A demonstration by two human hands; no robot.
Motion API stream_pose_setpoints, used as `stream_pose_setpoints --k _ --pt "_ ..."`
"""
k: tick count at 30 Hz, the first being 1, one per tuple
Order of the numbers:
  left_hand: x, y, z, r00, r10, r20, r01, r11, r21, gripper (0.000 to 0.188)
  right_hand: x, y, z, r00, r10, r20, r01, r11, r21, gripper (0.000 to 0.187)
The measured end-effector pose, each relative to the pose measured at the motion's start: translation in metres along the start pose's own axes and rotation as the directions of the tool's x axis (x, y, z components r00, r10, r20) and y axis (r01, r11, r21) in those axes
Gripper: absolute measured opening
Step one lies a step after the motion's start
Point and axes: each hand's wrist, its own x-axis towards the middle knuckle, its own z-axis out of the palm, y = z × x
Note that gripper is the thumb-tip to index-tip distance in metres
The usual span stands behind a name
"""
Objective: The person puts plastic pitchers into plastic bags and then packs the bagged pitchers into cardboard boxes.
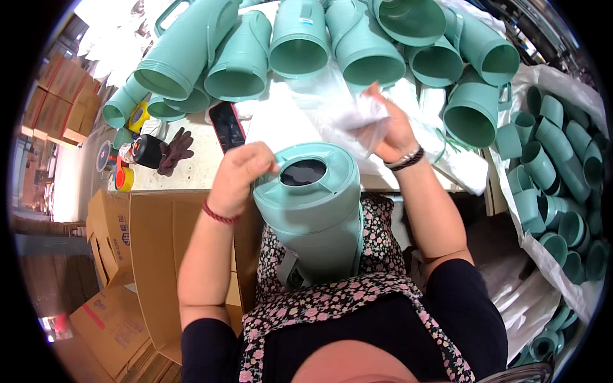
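My left hand (239, 175) gripping the rim of a teal jug (314, 210) held against my apron, my right hand (389, 131) pinching a clear bag (332, 108) above it, teal shells (300, 38) piled on the table (198, 159) beyond

Dark phone screen (227, 125), a black rectangle in a red case, lies flat on the table at eleven o'clock from the jug. Clear plastic bag (338, 105), pinched in the right hand (389, 131), hangs at one o'clock. Open brown cardboard carton (159, 255) stands at eight o'clock; smaller brown cartons (112, 322), one with a red label, lie at seven o'clock.
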Motion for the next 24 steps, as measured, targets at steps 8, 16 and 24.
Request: stream_pose_setpoints --k 8,16,24 --pt "0.076 0.050 0.074 0.991 0.099 -0.085 -0.086 0.986 0.145 0.037 -0.015 -0.012 0.028 0.960 -0.272 -0.069 0.243 0.930 -0.275 0.004" --pt "0.073 0.048 0.075 0.971 -0.147 -0.187 0.116 0.979 -0.168 0.031 -0.013 -0.016 0.038 0.969 -0.232 -0.089 0.190 0.923 -0.333 0.007" --pt "0.052 0.017 0.024 0.887 0.164 -0.431 -0.015 0.944 0.329 0.021 -0.042 -0.039 0.009 0.991 -0.135 0.000 0.134 0.984 -0.120 0.035"
